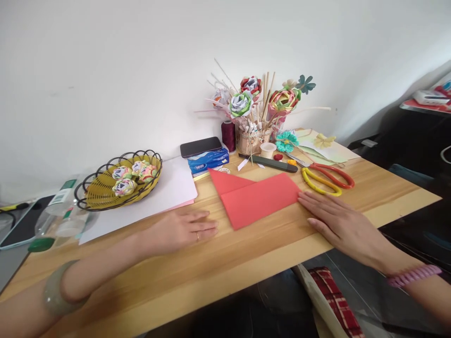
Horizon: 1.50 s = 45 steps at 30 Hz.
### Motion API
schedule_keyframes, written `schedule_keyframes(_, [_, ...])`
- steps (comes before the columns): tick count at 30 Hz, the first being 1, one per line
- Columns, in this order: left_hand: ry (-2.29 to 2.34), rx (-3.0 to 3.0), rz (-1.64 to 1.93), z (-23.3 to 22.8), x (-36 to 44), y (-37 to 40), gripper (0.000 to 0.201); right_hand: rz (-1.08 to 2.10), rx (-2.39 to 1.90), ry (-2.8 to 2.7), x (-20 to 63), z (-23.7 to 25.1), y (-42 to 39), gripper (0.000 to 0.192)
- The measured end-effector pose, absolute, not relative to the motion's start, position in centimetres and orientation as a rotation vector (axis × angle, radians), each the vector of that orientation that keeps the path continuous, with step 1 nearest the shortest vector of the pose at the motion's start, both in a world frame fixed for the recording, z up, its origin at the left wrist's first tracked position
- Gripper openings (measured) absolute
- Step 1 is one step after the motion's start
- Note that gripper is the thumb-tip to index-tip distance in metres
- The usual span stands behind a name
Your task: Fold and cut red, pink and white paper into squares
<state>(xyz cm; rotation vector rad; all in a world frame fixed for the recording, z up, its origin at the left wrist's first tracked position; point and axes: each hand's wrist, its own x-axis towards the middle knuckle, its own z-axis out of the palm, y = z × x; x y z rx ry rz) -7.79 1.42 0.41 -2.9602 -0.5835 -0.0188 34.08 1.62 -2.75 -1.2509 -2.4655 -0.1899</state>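
A folded sheet of red paper (260, 199) lies flat on the wooden table, with a pointed flap sticking out at its upper left. My left hand (185, 230) rests on the tabletop just left of the paper, fingers stretched out and apart from it, holding nothing. At the paper's right end, my right hand (334, 223) lies with its fingers extended, the fingertips at the paper's edge. Just beyond that hand are scissors (322, 178) with one yellow and one red handle.
A yellow basket (97, 190) with several paper flowers sits on white paper (176, 176) at the left. Behind the red paper are a blue tissue pack (207, 161) with a phone (200, 146) on it, a dark green cutter (273, 163), and a wooden pot (252, 141) of paper flowers.
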Motion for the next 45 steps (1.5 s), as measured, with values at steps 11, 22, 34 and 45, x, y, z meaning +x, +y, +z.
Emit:
schedule_keyframes(11, [-1.415,-3.108,-0.033,3.0,0.9,8.8,0.038,-0.082,-1.12,-2.489,34.6,-2.4,2.5,0.037])
schedule_keyframes(22, [-1.93,-3.053,0.184,2.6,-0.8,3.8,0.031,-0.159,-1.243,-2.451,34.6,-2.5,2.8,0.041])
schedule_keyframes(34, [-1.82,-2.51,0.308,4.2,-3.7,-1.6,0.037,-0.297,-1.64,-2.411,29.2,0.1,13.6,0.036])
schedule_keyframes(45, [-1.176,-3.18,0.233,2.0,0.4,2.0,0.068,-0.134,-1.896,-2.528,28.7,1.4,13.1,0.037])
